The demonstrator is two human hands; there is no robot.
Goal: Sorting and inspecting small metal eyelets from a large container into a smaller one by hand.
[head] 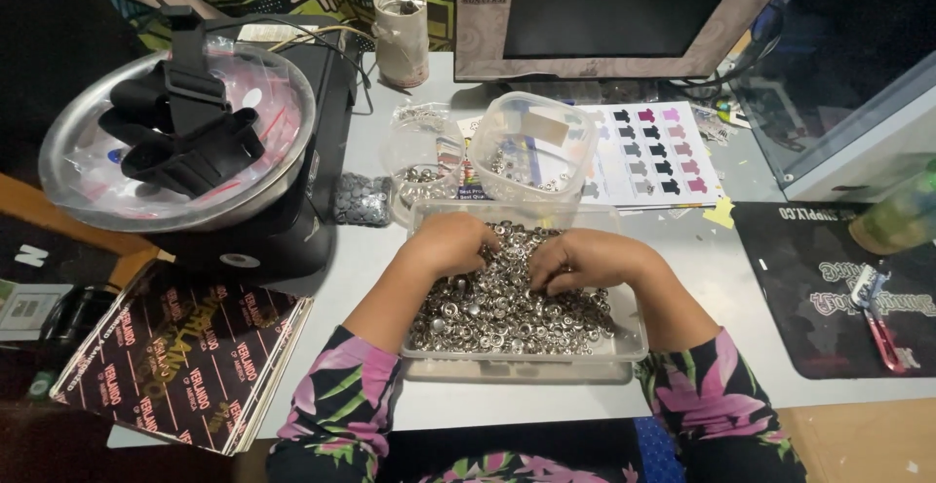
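Both hands in tray of metal snap buttons
Left hand [450, 245] and right hand [575, 261] buried, fingers curled into silver snap buttons [507, 312] inside clear plastic tray [629, 342]; held contents unclear.

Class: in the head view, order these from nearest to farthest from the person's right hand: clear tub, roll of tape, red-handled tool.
From the right hand:
1. Clear tub, just behind it.
2. Roll of tape, far back left.
3. Red-handled tool, far right on the mat.

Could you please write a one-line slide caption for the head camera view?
Both hands, left hand and right hand, dig into a clear tray of silver metal snap fasteners on a white desk.
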